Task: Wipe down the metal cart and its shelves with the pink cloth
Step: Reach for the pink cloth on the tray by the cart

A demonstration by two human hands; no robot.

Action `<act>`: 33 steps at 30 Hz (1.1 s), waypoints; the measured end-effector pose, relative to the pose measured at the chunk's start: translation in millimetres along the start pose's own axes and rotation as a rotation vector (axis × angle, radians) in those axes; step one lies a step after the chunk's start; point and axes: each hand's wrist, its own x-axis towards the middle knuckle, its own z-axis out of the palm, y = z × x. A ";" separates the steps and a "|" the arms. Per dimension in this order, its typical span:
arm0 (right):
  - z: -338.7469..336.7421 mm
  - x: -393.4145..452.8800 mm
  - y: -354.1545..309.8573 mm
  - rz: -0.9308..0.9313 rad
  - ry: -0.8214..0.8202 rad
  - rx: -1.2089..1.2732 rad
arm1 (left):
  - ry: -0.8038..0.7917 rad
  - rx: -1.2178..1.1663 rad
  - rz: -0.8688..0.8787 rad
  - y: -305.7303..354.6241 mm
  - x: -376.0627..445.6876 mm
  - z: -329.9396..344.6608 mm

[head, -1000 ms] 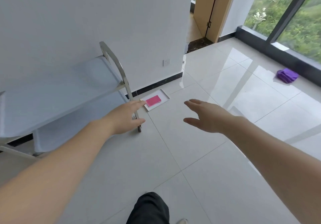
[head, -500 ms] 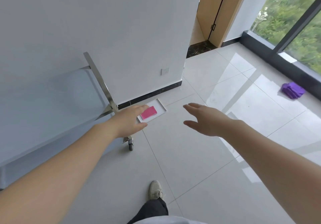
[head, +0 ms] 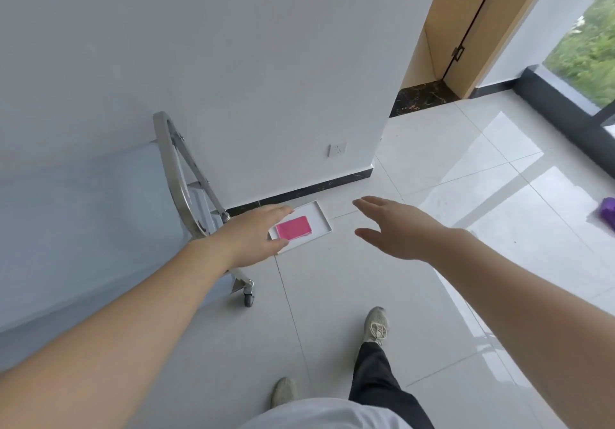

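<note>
A person is reaching both empty, open-fingered hands, left hand (head: 253,235) and right hand (head: 396,229), toward a folded pink cloth (head: 294,228) lying in a white tray (head: 321,219) on the floor beside the metal cart (head: 179,175); judging by this, picking it up comes next.

1. A glossy pale tiled floor (head: 382,295) carries everything.
2. A shallow white tray (head: 321,217) lies flat on it by the dark skirting at the wall's foot, holding a folded pink cloth (head: 293,228).
3. The metal cart (head: 186,175) stands at left, one caster (head: 249,299) on the tiles.
4. A purple bundle (head: 608,210) lies at the far right edge.
5. Two pale shoes (head: 376,324) stand near.
</note>
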 end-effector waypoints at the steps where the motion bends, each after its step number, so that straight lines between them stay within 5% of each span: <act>1: -3.1 14.0 13.0 -0.025 -0.007 -0.004 | 0.008 -0.001 -0.018 2.6 14.6 0.2; 12: -42.7 160.8 131.9 -0.217 -0.188 -0.079 | 0.104 -0.101 -0.324 19.7 135.1 0.7; 33: 44.8 411.3 133.9 -0.366 -0.518 -0.287 | 0.044 -0.289 -0.583 -139.8 273.8 26.2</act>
